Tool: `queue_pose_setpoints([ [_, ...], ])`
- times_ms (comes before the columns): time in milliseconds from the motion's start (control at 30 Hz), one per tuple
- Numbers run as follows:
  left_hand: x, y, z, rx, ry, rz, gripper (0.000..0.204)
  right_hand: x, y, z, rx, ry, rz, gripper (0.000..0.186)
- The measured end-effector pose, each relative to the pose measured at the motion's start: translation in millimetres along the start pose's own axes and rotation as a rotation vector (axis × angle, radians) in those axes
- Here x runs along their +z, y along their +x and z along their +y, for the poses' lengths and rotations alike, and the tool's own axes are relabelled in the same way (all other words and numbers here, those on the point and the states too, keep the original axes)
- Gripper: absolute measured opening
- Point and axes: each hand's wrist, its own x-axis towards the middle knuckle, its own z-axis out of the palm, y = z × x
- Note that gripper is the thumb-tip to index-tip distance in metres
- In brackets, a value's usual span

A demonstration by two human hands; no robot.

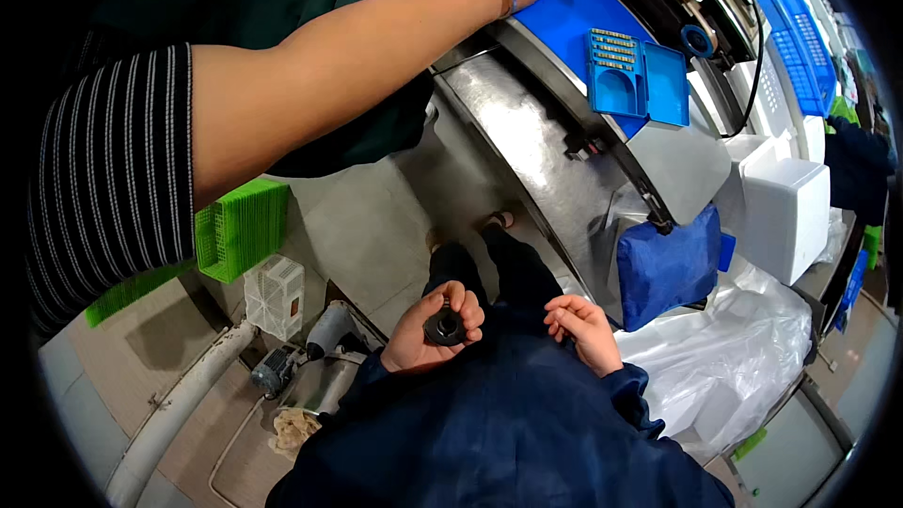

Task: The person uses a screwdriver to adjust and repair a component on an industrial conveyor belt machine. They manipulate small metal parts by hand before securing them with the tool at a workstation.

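Observation:
In front of my body, my left hand [419, 337] is closed around a black round part [444, 326] with a hole in its middle. The hole faces up and the fingers wrap its far side. My right hand [585, 331] hovers to the right, apart from the part, with its fingers bent and pressed toward the thumb. Whatever the fingertips pinch, if anything, is too small to make out. An open blue plastic case [666, 85] lies beyond on the blue work surface [576, 11], and rows of small metal pieces [613, 49] fill part of it.
Another person's bare arm [348, 71] reaches across from the left, its fist on the blue surface. A metal frame [527, 122] runs below that surface. At right are a blue bag [668, 268], clear plastic sheeting [729, 348] and a white box [788, 216]. Green baskets [243, 230] and a motor [275, 372] stand left.

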Motion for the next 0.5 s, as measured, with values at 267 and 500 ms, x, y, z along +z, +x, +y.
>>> queue_pose_setpoints([
  [267, -73.0, -46.1, 21.3, 0.075, 0.094, 0.037, 0.024, 27.2, 75.0, 98.7, 0.117, -0.033, 0.099, 0.015],
  [500, -177.6, -93.4, 27.4, 0.130, 0.076, 0.073, 0.027, 29.5, 258.0, 205.9, 0.127, -0.306, 0.020, 0.014],
])
